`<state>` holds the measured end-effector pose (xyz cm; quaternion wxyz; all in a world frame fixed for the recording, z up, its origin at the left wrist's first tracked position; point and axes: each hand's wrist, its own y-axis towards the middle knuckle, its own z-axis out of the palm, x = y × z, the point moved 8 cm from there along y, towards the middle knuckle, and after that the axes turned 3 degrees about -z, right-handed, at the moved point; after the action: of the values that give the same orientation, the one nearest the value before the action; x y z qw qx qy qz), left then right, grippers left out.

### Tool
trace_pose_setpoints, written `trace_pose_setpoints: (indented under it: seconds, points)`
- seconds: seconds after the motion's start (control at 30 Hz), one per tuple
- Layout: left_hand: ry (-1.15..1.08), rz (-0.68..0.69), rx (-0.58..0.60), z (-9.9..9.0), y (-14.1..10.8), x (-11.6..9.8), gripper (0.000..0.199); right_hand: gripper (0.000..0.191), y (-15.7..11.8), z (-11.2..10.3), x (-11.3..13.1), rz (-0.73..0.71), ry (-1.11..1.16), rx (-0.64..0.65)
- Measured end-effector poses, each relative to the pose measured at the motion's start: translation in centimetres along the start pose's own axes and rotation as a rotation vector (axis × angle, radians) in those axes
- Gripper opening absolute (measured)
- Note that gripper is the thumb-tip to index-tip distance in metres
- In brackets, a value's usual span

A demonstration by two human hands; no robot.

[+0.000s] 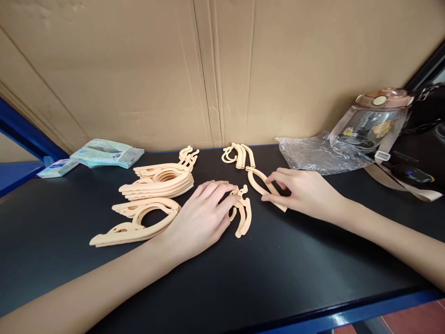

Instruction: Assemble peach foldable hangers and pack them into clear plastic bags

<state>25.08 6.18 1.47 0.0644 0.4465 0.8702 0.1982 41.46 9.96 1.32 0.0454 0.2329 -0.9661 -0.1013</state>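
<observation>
My left hand (208,215) is bent over a beige folding hanger (246,215) near the middle of the black table, its fingertips on the hook end. To the right, my right hand (301,190) has its thumb and fingers around one side of a curved beige hanger piece (257,184). Just behind that piece lie more beige parts (239,155) with a round hook. Left of my left hand, several opened hangers (158,185) are stacked, with another pair (139,227) in front and hooks (188,157) behind.
Tissue packs (107,153) lie at the back left. At the back right are a crumpled clear plastic bag (313,153), a strapped clear bottle (375,123) and a black bag (424,144). A cardboard wall (139,69) stands behind the black table (243,287).
</observation>
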Motion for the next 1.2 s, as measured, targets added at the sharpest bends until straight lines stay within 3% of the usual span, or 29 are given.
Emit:
trace_pose_setpoints:
  seconds: [0.23, 0.57, 0.7, 0.9, 1.2]
  points:
    - [0.003, -0.004, -0.022, 0.0, 0.0, 0.1, 0.029, 0.022, -0.8, -0.3, 1.7, -0.045, 0.124, 0.016]
    - [-0.024, 0.008, 0.008, 0.0, 0.1, 0.0, 0.03, 0.014, -1.0, -1.1, 0.1, 0.076, 0.446, -0.116]
    - [-0.048, 0.007, 0.037, 0.1, 0.1, 0.0, 0.028, 0.011, -1.0, -0.7, 0.2, 0.081, 0.37, -0.104]
    - [-0.046, -0.004, 0.035, 0.3, 0.2, 0.1, 0.027, 0.012, -1.0, -0.3, 2.0, -0.036, 0.21, -0.077]
    - [-0.05, -0.012, 0.061, 0.5, 0.1, 0.2, 0.028, 0.022, -1.6, -0.4, 4.1, -0.309, 0.048, -0.147]
